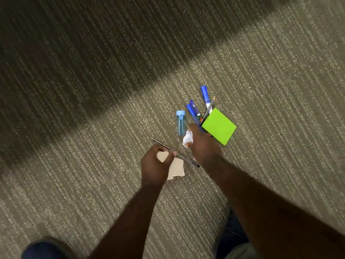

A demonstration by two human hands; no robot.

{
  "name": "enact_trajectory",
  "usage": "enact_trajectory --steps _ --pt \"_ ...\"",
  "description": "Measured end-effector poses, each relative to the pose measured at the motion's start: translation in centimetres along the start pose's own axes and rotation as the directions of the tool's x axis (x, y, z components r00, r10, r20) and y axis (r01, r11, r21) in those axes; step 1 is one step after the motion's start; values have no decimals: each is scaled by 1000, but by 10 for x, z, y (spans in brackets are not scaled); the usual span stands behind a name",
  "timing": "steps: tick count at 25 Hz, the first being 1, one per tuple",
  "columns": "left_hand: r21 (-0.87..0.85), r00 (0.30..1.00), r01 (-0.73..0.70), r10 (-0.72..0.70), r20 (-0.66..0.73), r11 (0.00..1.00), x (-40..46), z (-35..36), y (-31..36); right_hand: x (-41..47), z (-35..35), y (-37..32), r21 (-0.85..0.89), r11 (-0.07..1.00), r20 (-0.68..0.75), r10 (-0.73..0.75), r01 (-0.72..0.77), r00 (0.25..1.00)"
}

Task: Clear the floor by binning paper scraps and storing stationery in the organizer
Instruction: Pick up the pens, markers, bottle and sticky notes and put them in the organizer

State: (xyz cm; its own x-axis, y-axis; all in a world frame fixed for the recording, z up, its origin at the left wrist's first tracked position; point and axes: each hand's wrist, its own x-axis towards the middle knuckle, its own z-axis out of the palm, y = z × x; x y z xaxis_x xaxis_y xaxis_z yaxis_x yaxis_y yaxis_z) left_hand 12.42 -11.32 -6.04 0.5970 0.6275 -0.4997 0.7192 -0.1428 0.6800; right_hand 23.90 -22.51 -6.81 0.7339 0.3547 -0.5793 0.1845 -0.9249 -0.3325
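My left hand (pixel 155 165) is closed around beige paper scraps (pixel 177 169) and also pinches a thin black pencil (pixel 183 158) that sticks out on both sides. My right hand (pixel 202 144) grips a crumpled white lined paper scrap (pixel 187 139) together with several pens: a blue pen (pixel 192 113), a dark blue pen (pixel 195 108), a blue-capped marker (pixel 205 96) and a thin pencil (pixel 211 103). A bright green pad (pixel 219 126) lies against the same hand; whether the hand holds it I cannot tell.
A clear blue tube with a light blue cap (pixel 180 123) lies on the striped carpet (pixel 93 128) just left of my right hand. My knees (pixel 43 248) show at the bottom edge. A dark shadow band crosses the upper carpet.
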Motion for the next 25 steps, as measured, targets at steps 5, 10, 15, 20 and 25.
enact_trajectory --steps 5,10,15,20,25 --pt "-23 995 55 -53 82 998 -9 -25 -16 4 2 -4 36 999 39 35 -36 999" --pt "-119 994 74 -64 87 990 -13 -51 -12 -32 3 -13 180 979 -65 105 -92 992" --pt "-337 984 180 -168 65 924 -11 -115 18 -79 -27 -80 499 867 -279 171 -10 945" --pt "-621 978 146 -209 -29 770 -19 -234 45 -98 -57 -200 661 749 -169 100 37 980" --pt "-809 903 14 -355 -242 588 -43 -376 19 -132 -42 -345 684 721 -75 -80 110 994"
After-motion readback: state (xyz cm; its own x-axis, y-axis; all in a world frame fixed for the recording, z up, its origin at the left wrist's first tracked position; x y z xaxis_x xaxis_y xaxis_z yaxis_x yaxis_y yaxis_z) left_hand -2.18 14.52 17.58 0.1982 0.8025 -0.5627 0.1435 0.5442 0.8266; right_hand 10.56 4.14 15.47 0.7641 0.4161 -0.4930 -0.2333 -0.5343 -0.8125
